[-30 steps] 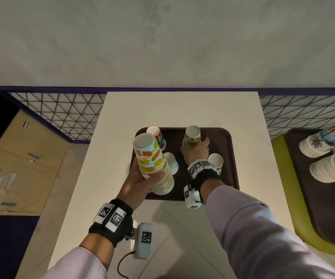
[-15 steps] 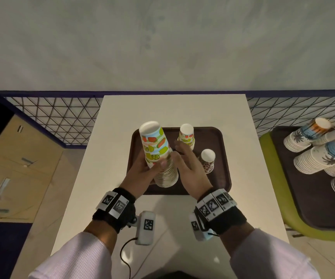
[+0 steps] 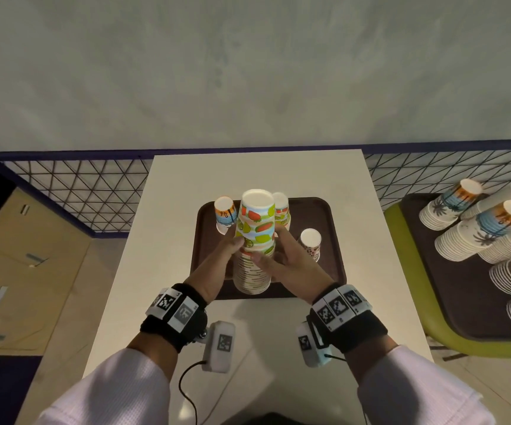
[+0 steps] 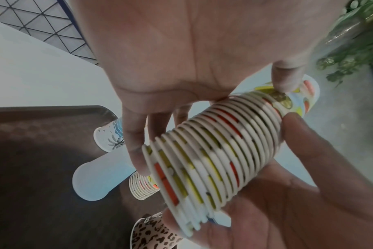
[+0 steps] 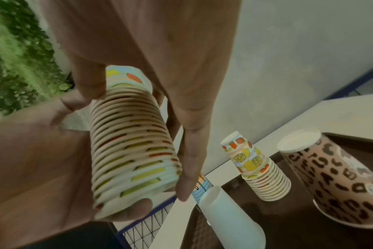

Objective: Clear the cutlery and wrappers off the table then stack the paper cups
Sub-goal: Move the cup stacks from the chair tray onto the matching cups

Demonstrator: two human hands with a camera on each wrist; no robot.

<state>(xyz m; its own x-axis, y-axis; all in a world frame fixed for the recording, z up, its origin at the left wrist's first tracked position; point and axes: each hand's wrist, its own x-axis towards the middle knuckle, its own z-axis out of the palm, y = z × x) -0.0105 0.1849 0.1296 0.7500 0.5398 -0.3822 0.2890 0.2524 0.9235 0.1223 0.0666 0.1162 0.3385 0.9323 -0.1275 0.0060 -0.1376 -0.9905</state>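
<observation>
The tall nested stack of fruit-printed paper cups [image 3: 255,246] is held above the near part of the dark brown plastic tray [image 3: 331,216], clear of its surface, with both hands around its lower half. The cups are upside down: closed white bases point up and slightly away from the person, open rims down toward the tray. The long axis runs close to vertical with a small lean, as the head view shows it; the wrist views distort it too much to judge the lean better.

The left hand [image 3: 217,265] curls its fingers around the left side of the stack, thumb pressed on the printed top cup. The right hand [image 3: 291,265] wraps the other side, thumb across the ribbed rims and fingers lying long and close together down the far side.

To do this step well, I would squeeze evenly from both sides so the rims line up, keep the stack plumb, and push the top cups down until they seat. Too hard a grip would crush the paper.

Around it on the tray stand a short stack of the same fruit-printed cups [image 5: 260,170], a leopard-print paper cup [image 3: 309,243], a beach-print paper cup [image 3: 225,211] and a plain white cup [image 5: 230,214], all upside down. The tray sits on a white rectangular table [image 3: 168,240].
</observation>
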